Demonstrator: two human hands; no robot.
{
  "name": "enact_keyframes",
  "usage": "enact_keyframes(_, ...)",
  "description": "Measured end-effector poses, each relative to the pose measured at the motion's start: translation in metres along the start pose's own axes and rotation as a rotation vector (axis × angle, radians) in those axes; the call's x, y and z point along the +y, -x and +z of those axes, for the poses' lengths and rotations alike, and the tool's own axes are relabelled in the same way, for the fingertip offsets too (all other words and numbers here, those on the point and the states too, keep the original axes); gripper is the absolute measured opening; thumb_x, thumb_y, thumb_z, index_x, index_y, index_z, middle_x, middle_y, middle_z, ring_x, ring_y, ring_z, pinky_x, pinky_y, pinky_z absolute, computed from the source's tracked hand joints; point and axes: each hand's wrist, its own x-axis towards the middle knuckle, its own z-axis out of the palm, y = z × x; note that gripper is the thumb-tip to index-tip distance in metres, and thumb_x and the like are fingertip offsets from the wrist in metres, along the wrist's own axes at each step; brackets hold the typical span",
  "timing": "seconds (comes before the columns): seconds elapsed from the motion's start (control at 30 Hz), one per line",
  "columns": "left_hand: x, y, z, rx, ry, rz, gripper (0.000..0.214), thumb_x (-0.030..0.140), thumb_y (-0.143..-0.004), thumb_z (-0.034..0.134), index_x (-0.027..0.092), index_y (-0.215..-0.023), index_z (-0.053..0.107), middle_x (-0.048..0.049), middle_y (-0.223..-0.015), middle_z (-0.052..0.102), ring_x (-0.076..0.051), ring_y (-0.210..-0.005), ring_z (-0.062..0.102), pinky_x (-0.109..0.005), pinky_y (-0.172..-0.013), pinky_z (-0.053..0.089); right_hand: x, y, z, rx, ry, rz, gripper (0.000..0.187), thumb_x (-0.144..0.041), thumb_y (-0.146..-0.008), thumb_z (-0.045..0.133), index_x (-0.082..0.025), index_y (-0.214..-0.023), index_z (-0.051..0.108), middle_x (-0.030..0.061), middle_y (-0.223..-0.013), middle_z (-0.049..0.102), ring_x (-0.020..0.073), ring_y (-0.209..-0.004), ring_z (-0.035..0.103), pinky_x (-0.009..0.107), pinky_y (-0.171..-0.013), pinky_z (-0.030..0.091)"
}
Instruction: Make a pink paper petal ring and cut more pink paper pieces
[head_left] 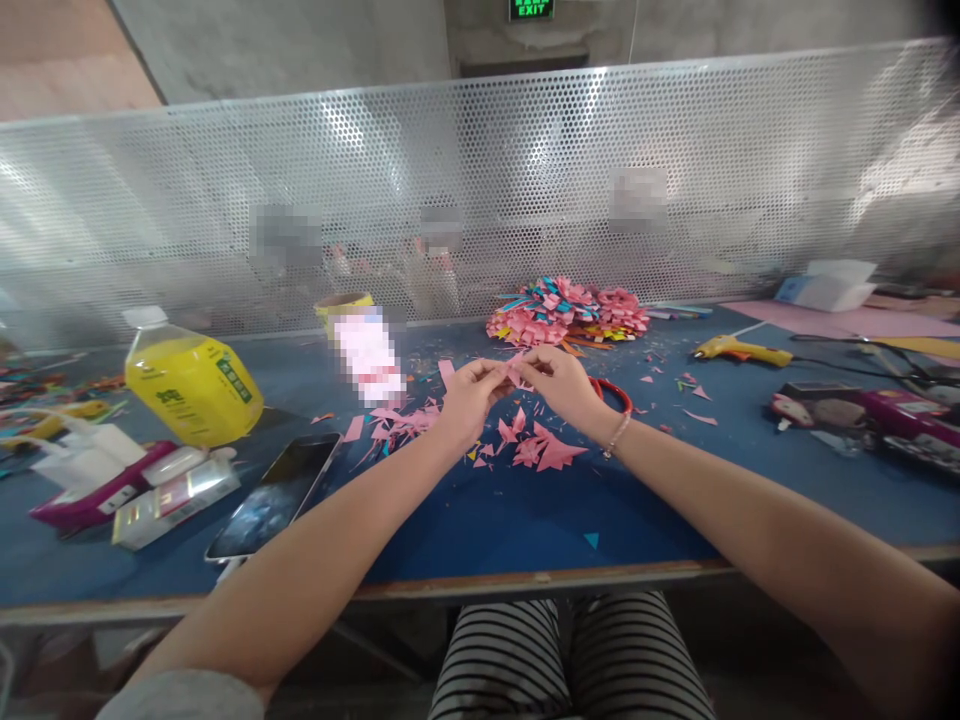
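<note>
Paper piece [514, 372], one, pink, sits pinched between the fingertips of your left hand [472, 398] and right hand [564, 388], near one red handle [616, 386].

Pink paper pieces [551, 449] mid-frame, blue tabletop [487, 535], yellow glue gun [750, 351] at right, green exit sign [531, 9] up top, black-striped pale trousers [499, 660] below

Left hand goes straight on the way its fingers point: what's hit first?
Likely the right hand, with the pink paper piece held between them; exact depth there is unclear.
</note>
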Motion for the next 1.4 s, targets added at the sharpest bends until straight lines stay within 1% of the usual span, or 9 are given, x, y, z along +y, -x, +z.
enact_keyframes(0.17,0.000,0.002,0.002,0.023,-0.015,-0.042,0.017,0.018,-0.058,0.068,0.015,-0.069,0.056,0.0016,-0.065,0.057,-0.008,-0.063,0.054,-0.025,-0.066,0.043,0.007,-0.002,0.002,-0.050,-0.096,0.037,0.017,-0.032,-0.075,0.051,-0.017,-0.067,0.056,-0.0004,-0.064,0.056,0.0100,-0.058,0.049,0.025,-0.056,0.041)
enact_keyframes(0.33,-0.002,-0.002,-0.002,0.085,-0.205,0.043,0.007,0.016,-0.063,0.060,0.015,-0.069,0.057,0.0015,-0.063,0.055,-0.008,-0.058,0.050,-0.024,-0.062,0.042,0.008,-0.003,0.002,-0.067,-0.052,0.040,0.014,-0.030,-0.074,0.052,-0.017,-0.074,0.057,0.0013,-0.071,0.058,0.0108,-0.060,0.051,0.026,-0.056,0.043)
enact_keyframes(0.43,-0.002,-0.004,-0.005,0.112,-0.333,0.078,0.006,0.016,-0.064,0.056,0.016,-0.069,0.059,-0.0003,-0.066,0.057,-0.010,-0.063,0.053,-0.027,-0.068,0.044,0.002,-0.001,-0.001,-0.006,-0.003,-0.040,0.017,-0.026,-0.074,0.053,-0.017,-0.087,0.057,0.0050,-0.089,0.059,0.0118,-0.070,0.054,0.026,-0.060,0.045)
enact_keyframes(0.57,0.000,-0.001,-0.003,-0.015,-0.363,0.085,0.010,0.019,-0.067,0.055,0.017,-0.076,0.059,-0.0023,-0.076,0.059,-0.013,-0.067,0.057,-0.032,-0.069,0.048,-0.003,0.001,-0.005,-0.006,0.077,-0.187,0.023,-0.023,-0.076,0.052,-0.017,-0.097,0.059,0.0076,-0.099,0.056,0.0127,-0.075,0.054,0.026,-0.061,0.047)
enact_keyframes(0.73,-0.002,0.002,0.000,-0.104,-0.510,0.120,0.013,0.015,-0.065,0.055,0.017,-0.078,0.055,-0.0019,-0.076,0.058,-0.013,-0.060,0.057,-0.031,-0.062,0.048,0.002,0.000,-0.002,-0.033,0.212,-0.318,0.018,-0.017,-0.077,0.050,-0.020,-0.089,0.064,0.0060,-0.089,0.059,0.0158,-0.083,0.054,0.030,-0.071,0.045)
enact_keyframes(0.97,-0.005,-0.003,-0.005,0.018,-0.498,0.164,0.020,0.009,-0.062,0.059,0.017,-0.078,0.051,0.0001,-0.070,0.054,-0.012,-0.063,0.056,-0.030,-0.066,0.046,0.009,-0.003,-0.005,-0.050,0.259,-0.315,0.009,-0.017,-0.076,0.053,-0.019,-0.077,0.062,0.0031,-0.077,0.060,0.0141,-0.072,0.053,0.029,-0.067,0.044)
enact_keyframes(1.17,-0.001,-0.003,0.001,0.162,-0.084,-0.105,0.022,0.003,-0.060,0.054,0.016,-0.077,0.051,-0.0014,-0.070,0.058,-0.012,-0.064,0.057,-0.032,-0.072,0.048,0.007,-0.001,-0.008,-0.054,0.331,-0.374,0.013,-0.017,-0.080,0.047,-0.020,-0.074,0.059,0.0031,-0.076,0.059,0.0144,-0.073,0.053,0.028,-0.068,0.043)
enact_keyframes(1.3,0.005,-0.003,0.002,0.118,0.149,-0.387,0.015,0.007,-0.063,0.044,0.014,-0.071,0.055,-0.0075,-0.065,0.063,-0.016,-0.065,0.061,-0.034,-0.074,0.050,0.008,0.001,-0.011,-0.083,0.391,-0.480,0.016,-0.016,-0.083,0.043,-0.020,-0.078,0.058,0.0044,-0.079,0.060,0.0153,-0.078,0.053,0.029,-0.073,0.043)
enact_keyframes(1.4,0.007,-0.004,0.000,0.110,0.225,-0.410,0.015,0.011,-0.065,0.043,0.013,-0.067,0.058,-0.0090,-0.066,0.064,-0.016,-0.064,0.061,-0.034,-0.074,0.050,0.009,0.001,-0.011,-0.129,0.455,-0.552,0.016,-0.019,-0.083,0.043,-0.019,-0.085,0.059,0.0064,-0.084,0.062,0.0171,-0.081,0.054,0.032,-0.076,0.043)
